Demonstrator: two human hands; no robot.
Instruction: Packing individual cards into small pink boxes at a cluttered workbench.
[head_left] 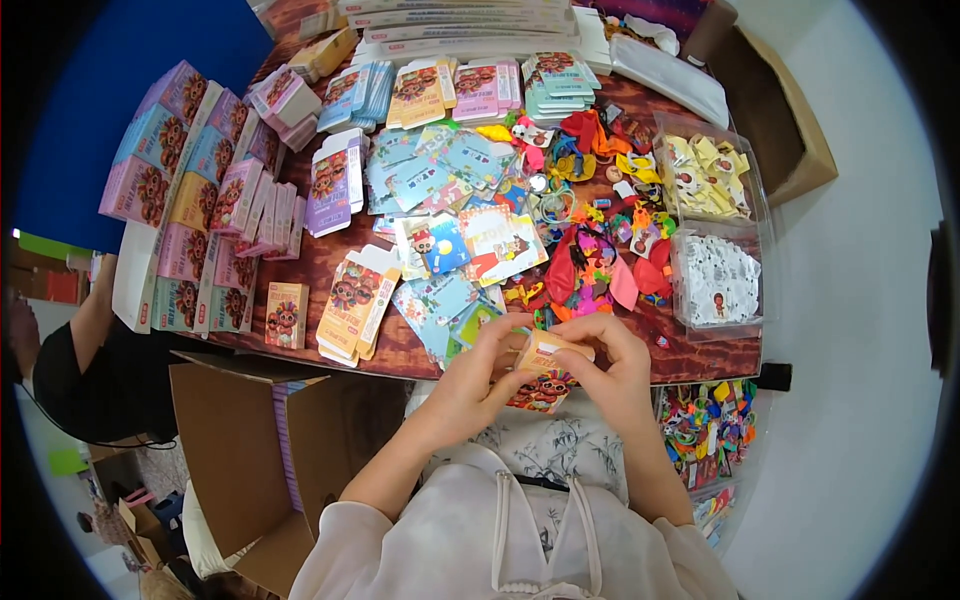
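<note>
Close to the table's front edge, my left hand [476, 388] and my right hand [610, 362] hold a small orange cardboard box [545, 372] between them. Both thumbs press on its upper part, and colourful cartoon figures show on its face. Just beyond the hands lie loose printed cards [435, 300] and a heap of small bright toys and balloons [590, 255]. A stack of flattened orange boxes [352, 308] rests to the left of the cards. Beside it stands one made-up orange box [286, 316]. Whether the held box contains anything is hidden.
Filled trays of boxes [185, 190] line the table's left side. Stacks of flat cartons [480, 90] run along the back. Plastic tubs hold yellow packets [708, 178] and silver packets [718, 282] at right. An open carton [240, 440] stands below the table edge; another person's arm [92, 325] is at left.
</note>
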